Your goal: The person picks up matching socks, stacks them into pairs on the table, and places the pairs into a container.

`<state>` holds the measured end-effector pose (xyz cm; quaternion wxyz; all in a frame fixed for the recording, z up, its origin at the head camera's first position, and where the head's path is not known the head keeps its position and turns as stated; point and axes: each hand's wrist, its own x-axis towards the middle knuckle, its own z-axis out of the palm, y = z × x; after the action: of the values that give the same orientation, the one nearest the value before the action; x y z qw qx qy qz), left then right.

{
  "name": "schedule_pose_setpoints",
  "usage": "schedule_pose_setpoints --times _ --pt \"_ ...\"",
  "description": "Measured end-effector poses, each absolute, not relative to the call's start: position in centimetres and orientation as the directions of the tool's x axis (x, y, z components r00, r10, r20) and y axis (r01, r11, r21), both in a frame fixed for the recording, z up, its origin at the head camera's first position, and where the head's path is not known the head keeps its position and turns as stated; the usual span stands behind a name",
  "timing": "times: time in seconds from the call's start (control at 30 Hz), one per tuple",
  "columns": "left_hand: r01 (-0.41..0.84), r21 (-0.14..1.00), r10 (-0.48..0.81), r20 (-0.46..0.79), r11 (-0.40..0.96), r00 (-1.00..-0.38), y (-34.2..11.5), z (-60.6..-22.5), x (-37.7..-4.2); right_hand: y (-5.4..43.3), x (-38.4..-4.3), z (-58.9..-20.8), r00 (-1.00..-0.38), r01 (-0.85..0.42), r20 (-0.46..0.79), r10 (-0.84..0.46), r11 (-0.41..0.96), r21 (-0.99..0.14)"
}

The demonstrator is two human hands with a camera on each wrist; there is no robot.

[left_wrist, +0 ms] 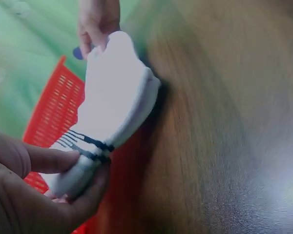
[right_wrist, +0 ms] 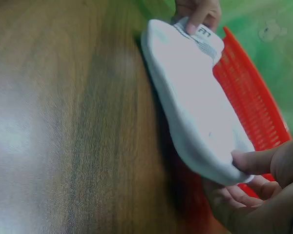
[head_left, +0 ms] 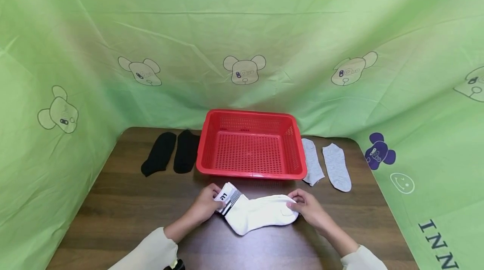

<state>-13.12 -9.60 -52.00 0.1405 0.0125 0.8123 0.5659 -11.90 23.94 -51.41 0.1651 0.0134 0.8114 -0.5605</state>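
Note:
A pair of white socks (head_left: 264,213), layered one on the other, is stretched between both hands in front of the basket. My left hand (head_left: 206,203) pinches the cuff, which carries black stripes and dark lettering; in the left wrist view its thumb lies on top of the cuff and the fingers beneath. At the toe end my right hand (head_left: 308,208) grips the socks between thumb and fingers, as the right wrist view shows. The sole edges of the socks (right_wrist: 185,117) face my body, over the wooden table (right_wrist: 63,122).
Behind the socks stands a red perforated plastic basket (head_left: 251,175). Two black ankle socks (head_left: 159,154) lie left of it, one beside its wall. Two grey ankle socks (head_left: 336,167) lie to its right. A green printed cloth (head_left: 242,30) hangs around the table's back and sides.

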Motion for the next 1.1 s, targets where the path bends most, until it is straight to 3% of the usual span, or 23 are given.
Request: schedule_pose_setpoints --times 0.1,0.2,0.37,0.47,0.67,0.8,0.97,1.1 --pt "-0.247 0.949 0.238 -0.29 0.195 -0.927 -10.5 -50.3 -12.6 24.4 -11.7 -49.8 -0.923 0.21 -0.299 -0.243 0.331 -0.92" --pt "-0.301 0.946 0.284 -0.322 0.118 -0.903 -11.4 -48.1 -12.8 25.2 -12.1 -47.7 -0.895 0.225 -0.311 -0.319 0.278 -0.934" --pt "-0.291 0.955 0.258 -0.294 0.052 -0.92 -12.6 -44.6 -14.3 26.0 -14.4 -44.1 -0.863 0.248 -0.287 -0.415 0.146 -0.958" --pt "-0.266 0.963 0.184 -0.27 0.05 -0.945 -12.9 -43.3 -15.9 25.4 -16.3 -42.8 -0.875 0.274 -0.279 -0.395 0.072 -0.959" --pt "-0.251 0.961 0.028 -0.255 0.113 -0.966 -12.1 -42.4 -20.6 23.1 -20.9 -42.0 -0.936 0.288 -0.271 -0.225 -0.049 -0.956" --pt "-0.25 0.944 -0.061 -0.242 0.218 -0.968 -10.5 -43.3 -23.4 21.5 -24.1 -42.4 -0.956 0.28 -0.274 -0.108 -0.047 -0.959" --pt "-0.255 0.874 -0.124 -0.223 0.413 -0.967 -9.1 -44.9 -25.7 20.4 -27.0 -43.6 -0.953 0.298 -0.302 0.002 0.179 -0.938" --pt "-0.182 0.79 -0.104 -0.149 0.586 -0.983 -8.8 -45.4 -27.2 19.7 -28.6 -45.3 -0.941 0.337 -0.329 0.082 0.315 -0.887"
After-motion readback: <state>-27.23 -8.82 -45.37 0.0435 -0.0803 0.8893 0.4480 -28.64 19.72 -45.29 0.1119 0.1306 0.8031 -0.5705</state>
